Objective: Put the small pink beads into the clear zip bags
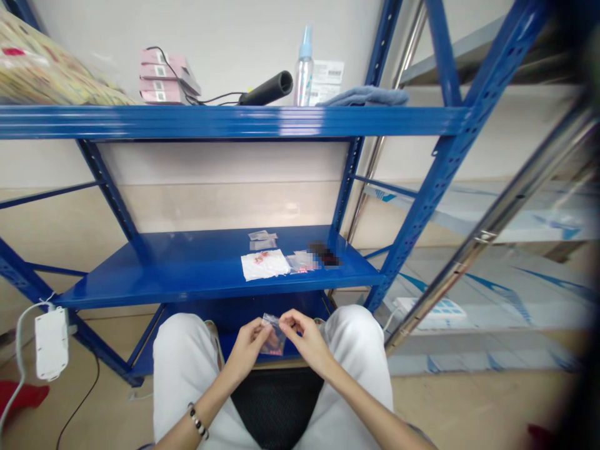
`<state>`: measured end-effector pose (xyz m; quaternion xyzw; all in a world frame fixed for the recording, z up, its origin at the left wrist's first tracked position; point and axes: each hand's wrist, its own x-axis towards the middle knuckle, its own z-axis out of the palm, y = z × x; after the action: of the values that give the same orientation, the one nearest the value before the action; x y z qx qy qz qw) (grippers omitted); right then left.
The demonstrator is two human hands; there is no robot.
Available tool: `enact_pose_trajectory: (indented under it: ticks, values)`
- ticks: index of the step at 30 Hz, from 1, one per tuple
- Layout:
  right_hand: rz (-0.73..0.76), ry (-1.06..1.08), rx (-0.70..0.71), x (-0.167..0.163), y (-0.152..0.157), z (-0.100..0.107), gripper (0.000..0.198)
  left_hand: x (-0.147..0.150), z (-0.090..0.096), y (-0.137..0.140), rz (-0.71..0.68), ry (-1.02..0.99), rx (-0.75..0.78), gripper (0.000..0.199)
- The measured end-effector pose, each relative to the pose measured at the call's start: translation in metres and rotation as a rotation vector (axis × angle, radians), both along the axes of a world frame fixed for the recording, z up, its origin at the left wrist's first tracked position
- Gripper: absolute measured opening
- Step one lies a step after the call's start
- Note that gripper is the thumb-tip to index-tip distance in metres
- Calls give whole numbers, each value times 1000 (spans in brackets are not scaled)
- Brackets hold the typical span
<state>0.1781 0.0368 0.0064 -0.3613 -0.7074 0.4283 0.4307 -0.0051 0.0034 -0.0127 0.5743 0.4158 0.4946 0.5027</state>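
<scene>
Between my knees I hold up a small clear plastic bag (274, 340) with pinkish-red marks near its bottom. My left hand (248, 347) pinches its upper left edge, and my right hand (304, 334) pinches the top right corner. What the bag contains is too small to make out. Beyond my hands, on the blue shelf (178, 262), lies a white cloth or tissue (265, 265) with small reddish bits on it. Touching its right side is another clear bag (302, 261) with pink marks. Several flat clear packets (263, 240) lie behind the white cloth.
A blurred dark item (324, 254) lies at the shelf's right. The upper shelf (210, 122) carries pink boxes (162, 81), a black tube (267, 89), a spray bottle (304, 69) and a blue cloth (368, 96). A white power strip (51, 344) hangs at left; a metal pole (482, 237) slants at right.
</scene>
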Motion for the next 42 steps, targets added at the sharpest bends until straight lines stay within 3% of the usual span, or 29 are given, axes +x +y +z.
enact_pose_trajectory:
  ticks: [7,17,24,32,42]
  values:
    - [14,-24,21,3,0,1,21,-7,3,0,88,-22,-10,45]
    - [-20,166,-110,1,-2,-3,30,-6,11,-10,103,-21,11,34]
    - [-7,99,-65,-1,-1,-1,25,-7,2,-3,240,-22,54,28]
    - [36,99,-84,0,-3,2,29,-10,4,-3,252,-30,39,26]
    - [-16,161,-132,2,1,2,39,-12,1,-1,295,-23,35,27]
